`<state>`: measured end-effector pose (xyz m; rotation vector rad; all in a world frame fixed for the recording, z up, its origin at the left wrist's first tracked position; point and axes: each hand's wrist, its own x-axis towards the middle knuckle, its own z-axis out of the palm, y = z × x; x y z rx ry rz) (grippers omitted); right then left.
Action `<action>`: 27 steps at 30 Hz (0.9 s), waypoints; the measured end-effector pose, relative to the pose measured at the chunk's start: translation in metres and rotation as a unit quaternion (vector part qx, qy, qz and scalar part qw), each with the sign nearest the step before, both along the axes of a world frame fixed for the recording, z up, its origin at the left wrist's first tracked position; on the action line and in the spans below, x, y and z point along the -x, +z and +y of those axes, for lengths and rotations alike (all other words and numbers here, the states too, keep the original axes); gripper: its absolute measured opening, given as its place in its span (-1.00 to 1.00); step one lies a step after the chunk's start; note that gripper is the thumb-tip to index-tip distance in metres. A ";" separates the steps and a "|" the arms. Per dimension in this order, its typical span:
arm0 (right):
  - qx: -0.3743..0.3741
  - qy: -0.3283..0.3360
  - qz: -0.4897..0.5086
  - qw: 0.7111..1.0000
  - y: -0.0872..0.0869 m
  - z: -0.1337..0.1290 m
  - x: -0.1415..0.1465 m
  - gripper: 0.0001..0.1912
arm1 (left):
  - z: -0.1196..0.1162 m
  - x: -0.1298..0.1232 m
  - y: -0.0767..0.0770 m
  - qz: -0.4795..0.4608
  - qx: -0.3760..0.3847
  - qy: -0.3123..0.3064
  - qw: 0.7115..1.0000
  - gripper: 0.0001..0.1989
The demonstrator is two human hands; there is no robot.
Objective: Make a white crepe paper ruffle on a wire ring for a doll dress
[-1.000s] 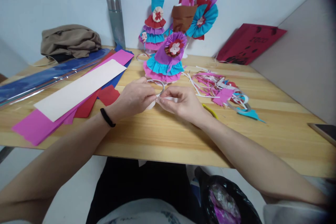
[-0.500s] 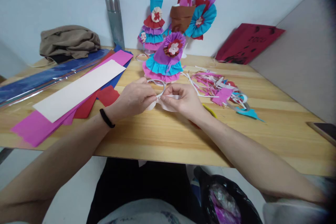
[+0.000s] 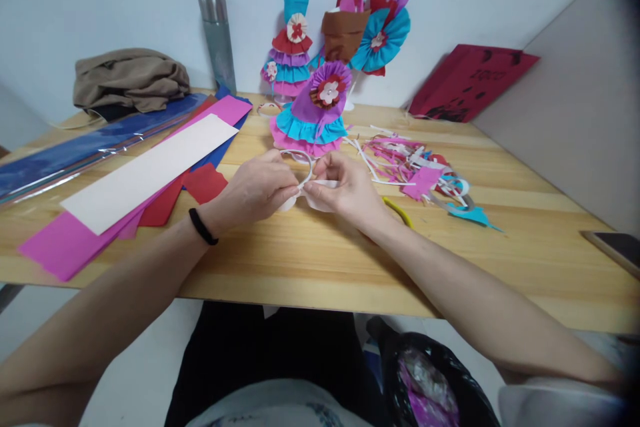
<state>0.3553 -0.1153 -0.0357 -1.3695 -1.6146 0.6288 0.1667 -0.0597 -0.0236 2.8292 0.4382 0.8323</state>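
Observation:
Both hands meet over the middle of the table, in front of a small purple, blue and pink paper dress (image 3: 315, 113). My left hand (image 3: 257, 190) is closed, its thumb and fingers pinching a white paper piece (image 3: 320, 202) where it gathers. Beside it, my right hand (image 3: 345, 188) pinches the same piece from the other side. A roll of clear tape (image 3: 306, 170) stands up between the hands, touching the left fingers. The paper's gathered middle is mostly covered by the fingertips.
Pink, cream, red and blue paper sheets (image 3: 150, 173) lie left. Paper scraps (image 3: 420, 177) and yellow-handled scissors (image 3: 399, 211) are right. Behind stand a flask (image 3: 218, 40) and paper dresses (image 3: 293, 47). A phone (image 3: 613, 250) lies at the right edge, a bag-lined bin (image 3: 435, 380) below.
The view has shifted very slightly. Both hands keep their pinch on the white paper, with only small finger movement.

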 end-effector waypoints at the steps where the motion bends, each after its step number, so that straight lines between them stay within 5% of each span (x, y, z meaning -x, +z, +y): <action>1: -0.006 0.014 -0.001 1.000 0.001 0.000 0.000 -0.74 | 0.000 0.000 0.000 -0.006 -0.002 -0.005 1.000 -0.63; 6: -0.006 0.096 -0.025 0.995 0.004 -0.001 0.000 -0.88 | 0.000 0.000 0.001 -0.014 0.005 -0.034 0.999 -0.62; 15: 0.072 0.074 0.071 0.992 0.004 0.000 0.006 -0.89 | -0.004 0.003 0.008 -0.035 0.131 -0.011 0.991 -0.61; 27: 0.061 0.099 0.052 0.992 -0.002 -0.004 0.011 -0.90 | -0.007 -0.003 0.001 -0.045 0.129 0.009 0.991 -0.67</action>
